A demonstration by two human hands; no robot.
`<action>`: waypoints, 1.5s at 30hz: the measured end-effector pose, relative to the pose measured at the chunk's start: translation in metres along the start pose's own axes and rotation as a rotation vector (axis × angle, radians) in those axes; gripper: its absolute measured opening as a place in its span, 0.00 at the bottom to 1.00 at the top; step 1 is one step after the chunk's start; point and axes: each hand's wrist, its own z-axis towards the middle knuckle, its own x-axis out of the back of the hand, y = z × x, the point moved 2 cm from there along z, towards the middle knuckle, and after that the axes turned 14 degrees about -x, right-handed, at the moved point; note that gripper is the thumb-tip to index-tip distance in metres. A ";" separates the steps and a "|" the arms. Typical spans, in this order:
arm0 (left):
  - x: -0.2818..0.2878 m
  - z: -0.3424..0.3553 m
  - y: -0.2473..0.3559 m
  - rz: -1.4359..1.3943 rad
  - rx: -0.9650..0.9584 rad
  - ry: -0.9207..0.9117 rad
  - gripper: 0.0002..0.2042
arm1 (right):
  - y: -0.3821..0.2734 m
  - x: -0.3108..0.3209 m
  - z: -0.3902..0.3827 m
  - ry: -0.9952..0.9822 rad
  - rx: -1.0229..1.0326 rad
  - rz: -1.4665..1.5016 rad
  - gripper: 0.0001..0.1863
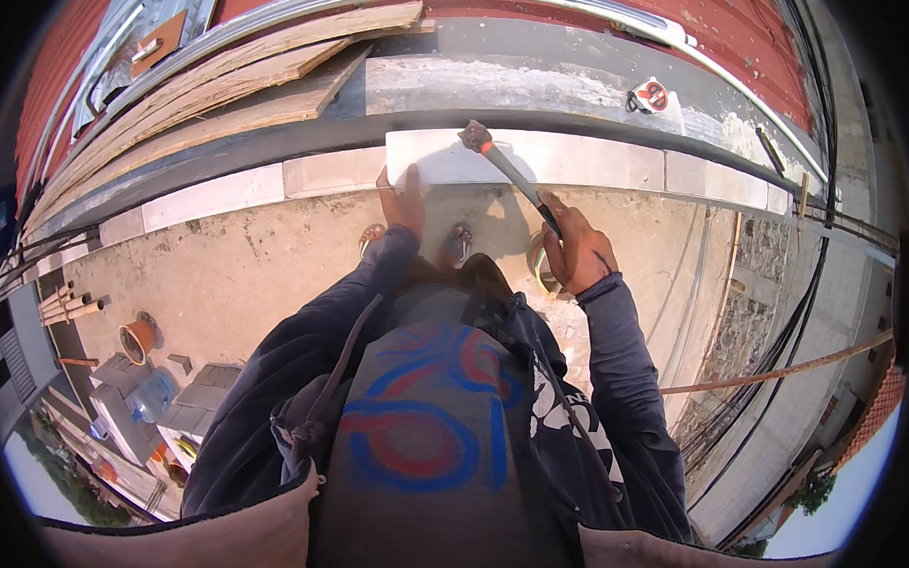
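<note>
My left hand (400, 202) grips the near edge of a pale rectangular block (589, 165) close to its left end, in the row of blocks along the wall top. My right hand (573, 243) is closed round the dark lower handle of a mallet-like tool (515, 178), with a grey shaft and an orange collar. The tool's dark, rough head is over the block's top, up and left of my right hand; whether it touches is unclear. A pinker block (333, 175) sits to the left of the pale one.
Wooden planks (211, 90), metal pipes, a red corrugated roof (743, 39) and a small tape measure (649, 97) lie beyond the blocks. My sandalled feet stand on concrete below, by a bucket (545, 279). An orange bucket (139, 341) and grey blocks are lower left; cables run along the right.
</note>
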 end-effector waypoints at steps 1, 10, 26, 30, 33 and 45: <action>-0.001 -0.001 0.008 -0.038 0.010 0.003 0.33 | -0.025 0.005 0.019 -0.120 0.029 -0.177 0.32; -0.015 -0.017 0.011 0.077 0.101 0.317 0.36 | -0.254 -0.071 0.111 -0.403 0.772 -0.364 0.37; 0.018 -0.024 0.062 0.207 0.443 0.225 0.39 | -0.289 -0.154 0.158 -0.697 0.543 -1.330 0.35; 0.023 -0.025 0.058 0.221 0.436 0.193 0.40 | -0.304 -0.120 0.125 -0.569 0.479 -1.014 0.33; 0.021 -0.023 0.061 0.270 0.422 0.135 0.41 | -0.256 -0.083 0.112 -0.353 0.467 -0.770 0.30; 0.005 -0.009 0.020 0.282 0.168 0.141 0.34 | 0.139 -0.054 -0.112 -0.001 -0.573 0.054 0.13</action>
